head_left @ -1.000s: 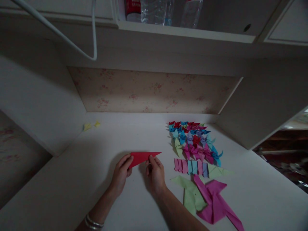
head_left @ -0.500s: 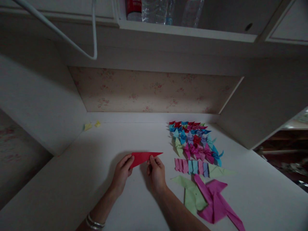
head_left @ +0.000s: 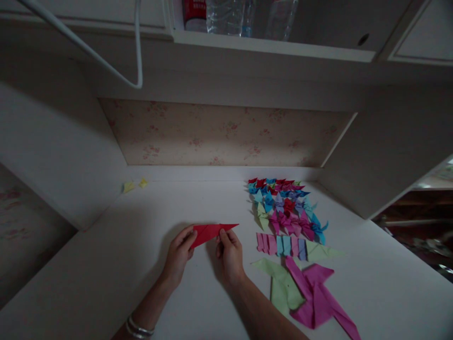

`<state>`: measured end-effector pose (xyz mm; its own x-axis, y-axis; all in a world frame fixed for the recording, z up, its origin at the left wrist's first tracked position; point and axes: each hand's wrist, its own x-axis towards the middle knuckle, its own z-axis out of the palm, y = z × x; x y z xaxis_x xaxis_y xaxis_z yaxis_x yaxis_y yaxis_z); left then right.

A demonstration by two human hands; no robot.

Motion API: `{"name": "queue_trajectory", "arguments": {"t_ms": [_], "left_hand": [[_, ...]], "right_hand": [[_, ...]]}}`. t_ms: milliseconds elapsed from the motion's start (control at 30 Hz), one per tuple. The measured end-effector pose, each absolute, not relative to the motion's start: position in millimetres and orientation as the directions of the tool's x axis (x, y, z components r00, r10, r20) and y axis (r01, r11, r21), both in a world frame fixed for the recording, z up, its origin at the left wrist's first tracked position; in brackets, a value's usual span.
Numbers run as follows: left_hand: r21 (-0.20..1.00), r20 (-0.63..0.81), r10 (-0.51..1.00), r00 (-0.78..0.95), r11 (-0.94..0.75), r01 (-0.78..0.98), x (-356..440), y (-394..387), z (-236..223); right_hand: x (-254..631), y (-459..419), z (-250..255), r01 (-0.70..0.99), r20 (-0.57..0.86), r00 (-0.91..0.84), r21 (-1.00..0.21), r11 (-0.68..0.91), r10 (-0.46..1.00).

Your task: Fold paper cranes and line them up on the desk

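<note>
Red paper [head_left: 208, 233], one folded piece with a long point, was held between two hands over the middle of the white table [head_left: 203, 302]; whether it touched the tabletop could not be told. The left hand [head_left: 180, 255] pinched its broad end, thumb on top. The right hand [head_left: 230, 256] gripped its lower edge near the point, fingers curled in narrowly. Two bangles [head_left: 138, 329] circled the left wrist.

To the right lay two large folded papers, one green [head_left: 283, 289] and one magenta [head_left: 314, 295], touching each other. Just beyond them ran a row of eight flat folded pieces [head_left: 272, 245]: four pink, two blue, one purple, one pale green. Behind these, small paper figures [head_left: 289, 206] stood packed in several rows, too tight to count. Two yellow scraps [head_left: 129, 187] sat at the far left.
</note>
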<state>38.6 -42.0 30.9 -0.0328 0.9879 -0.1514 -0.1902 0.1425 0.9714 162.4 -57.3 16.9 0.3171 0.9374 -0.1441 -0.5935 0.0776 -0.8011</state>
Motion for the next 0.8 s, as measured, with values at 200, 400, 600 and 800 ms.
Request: {"name": "queue_trajectory", "arguments": {"t_ms": [200, 400, 600, 800], "left_hand": [[0.974, -0.145, 0.989, -0.024, 0.139, -0.180, 37.9, -42.0, 30.8], [0.966, -0.158, 0.985, -0.064, 0.141, -0.216, 36.6, -40.4, 28.5], [0.966, -0.116, 0.993, -0.036, 0.105, -0.238, 32.8, -37.8, 25.0], [0.964, -0.107, 0.994, -0.022, 0.099, -0.246, 32.7, -37.6, 22.5]], "right_hand": [[162.0, -56.6, 18.3, -0.612, -0.164, 0.321, -0.787, 0.073, 0.933], [163.6, -54.4, 17.2, -0.646, -0.195, 0.318, -0.761, 0.062, 0.928], [166.8, -54.3, 16.1, -0.626, -0.156, 0.326, -0.775, 0.089, 0.932], [167.6, -54.8, 14.4, -0.571, -0.162, 0.344, -0.818, 0.069, 0.925]]}}
